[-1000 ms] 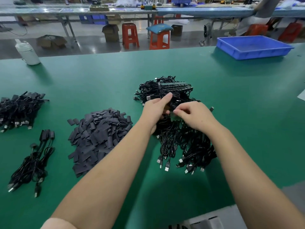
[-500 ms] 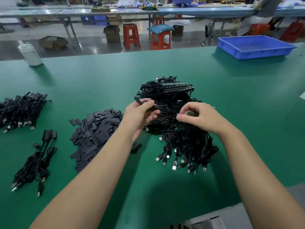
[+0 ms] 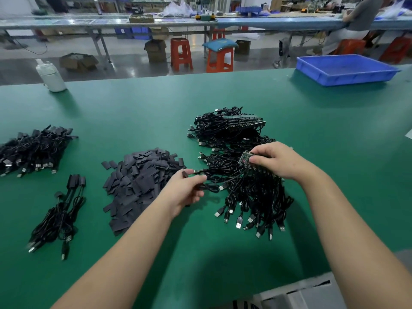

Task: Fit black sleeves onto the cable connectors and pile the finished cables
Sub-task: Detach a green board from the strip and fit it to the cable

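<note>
A big tangle of black cables (image 3: 243, 181) with silver plugs lies mid-table. My right hand (image 3: 278, 160) pinches a small green circuit board (image 3: 245, 158) on top of that tangle. My left hand (image 3: 186, 190) grips one black cable (image 3: 207, 187) drawn out leftward from the tangle, its connector end at my fingertips. A heap of flat black sleeves (image 3: 138, 181) lies just left of my left hand. A small bundle of sleeved cables (image 3: 60, 215) rests at the near left, and a larger pile of cables (image 3: 33, 148) lies at the far left.
A blue plastic tray (image 3: 343, 69) stands at the table's far right. A white bottle (image 3: 51, 75) stands at the far left edge. Orange stools (image 3: 219, 55) and another workbench with a seated person (image 3: 354, 23) lie beyond the table. A grey box edge (image 3: 296, 293) shows at the bottom.
My left hand has moved left and toward me, drawing one cable out of the tangle. My right hand stayed on the tangle, and the green board now shows at its fingertips.
</note>
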Demonstrator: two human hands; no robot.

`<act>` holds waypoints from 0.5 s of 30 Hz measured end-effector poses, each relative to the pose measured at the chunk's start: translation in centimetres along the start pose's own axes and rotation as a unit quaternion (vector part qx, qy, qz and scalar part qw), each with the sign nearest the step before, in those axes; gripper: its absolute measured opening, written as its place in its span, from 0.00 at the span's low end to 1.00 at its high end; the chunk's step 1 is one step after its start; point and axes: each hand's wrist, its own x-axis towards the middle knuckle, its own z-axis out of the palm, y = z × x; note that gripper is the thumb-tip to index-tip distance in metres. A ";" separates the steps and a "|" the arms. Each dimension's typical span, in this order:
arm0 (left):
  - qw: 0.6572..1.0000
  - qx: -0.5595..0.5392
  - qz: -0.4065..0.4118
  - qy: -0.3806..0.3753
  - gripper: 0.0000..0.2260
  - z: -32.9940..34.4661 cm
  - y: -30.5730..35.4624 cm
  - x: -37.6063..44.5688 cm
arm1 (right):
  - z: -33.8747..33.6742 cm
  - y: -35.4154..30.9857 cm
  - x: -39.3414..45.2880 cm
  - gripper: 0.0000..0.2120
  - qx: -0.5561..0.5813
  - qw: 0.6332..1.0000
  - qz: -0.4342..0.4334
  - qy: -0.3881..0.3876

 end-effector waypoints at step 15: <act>0.897 0.333 0.291 -0.009 0.06 6.1 2.8 -2.4 | 0.9 -4.0 0.5 0.13 -0.080 0.995 -0.021 -0.047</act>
